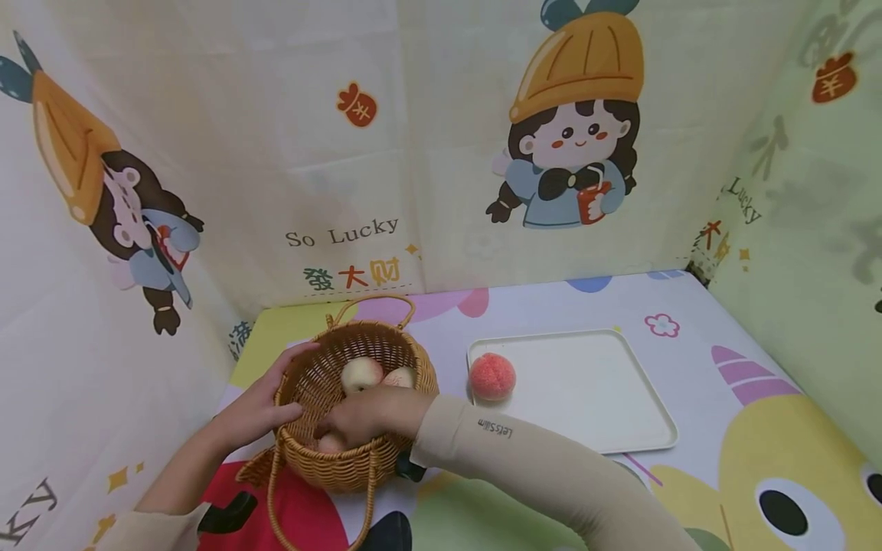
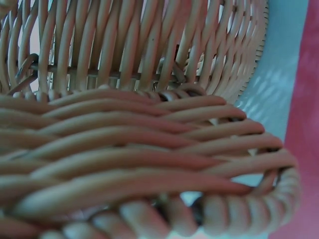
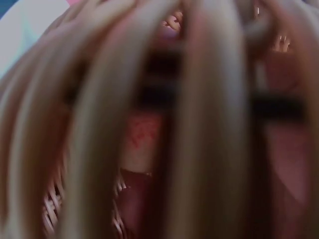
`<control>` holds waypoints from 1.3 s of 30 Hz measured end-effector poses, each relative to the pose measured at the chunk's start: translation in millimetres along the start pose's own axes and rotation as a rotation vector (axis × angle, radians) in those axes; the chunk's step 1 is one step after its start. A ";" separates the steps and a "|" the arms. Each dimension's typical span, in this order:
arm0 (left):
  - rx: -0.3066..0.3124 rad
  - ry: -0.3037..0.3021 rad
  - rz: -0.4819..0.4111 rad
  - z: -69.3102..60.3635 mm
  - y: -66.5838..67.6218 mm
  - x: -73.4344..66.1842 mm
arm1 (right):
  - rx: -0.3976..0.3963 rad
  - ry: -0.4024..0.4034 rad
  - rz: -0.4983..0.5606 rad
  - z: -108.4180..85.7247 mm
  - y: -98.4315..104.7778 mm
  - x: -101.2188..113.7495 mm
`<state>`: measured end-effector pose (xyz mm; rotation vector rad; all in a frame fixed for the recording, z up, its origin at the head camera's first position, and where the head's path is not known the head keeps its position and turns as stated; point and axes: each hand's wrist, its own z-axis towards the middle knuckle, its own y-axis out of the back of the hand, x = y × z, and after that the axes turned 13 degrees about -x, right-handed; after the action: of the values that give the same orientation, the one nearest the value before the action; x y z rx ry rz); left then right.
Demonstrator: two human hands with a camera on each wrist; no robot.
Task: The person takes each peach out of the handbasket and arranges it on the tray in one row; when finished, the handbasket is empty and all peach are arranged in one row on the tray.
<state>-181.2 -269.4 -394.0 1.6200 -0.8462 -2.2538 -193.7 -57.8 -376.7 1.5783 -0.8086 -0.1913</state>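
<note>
A brown wicker basket (image 1: 324,468) stands on the table in the head view, tilted toward the person. My left hand (image 1: 265,398) holds its left rim, thumb over the edge and fingers along the outer side. Down inside the basket, my right hand (image 1: 365,417) curls round a pale peach (image 1: 331,442), its fingertips partly hidden. Beyond that hand lie a whitish peach (image 1: 361,374) and another peach (image 1: 400,377). The left wrist view is filled by woven wicker (image 2: 124,144). Blurred wicker strands (image 3: 209,124) cover most of the right wrist view.
A white rectangular tray (image 1: 579,390) lies right of the basket, with a pink-red peach (image 1: 492,376) at its left end. One basket handle (image 1: 372,298) stands at the back; another handle (image 1: 372,497) hangs toward the front. Printed cloth walls (image 1: 441,260) enclose the table.
</note>
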 end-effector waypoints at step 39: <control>-0.011 0.004 0.054 0.2 -0.3 -0.8 | -0.778 -0.002 1.221 -124.6 37.7 -109.3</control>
<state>-181.0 -268.7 -393.5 1.5769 -0.8648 -2.2139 -219.0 108.7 -353.1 0.2073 -1.3490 0.3528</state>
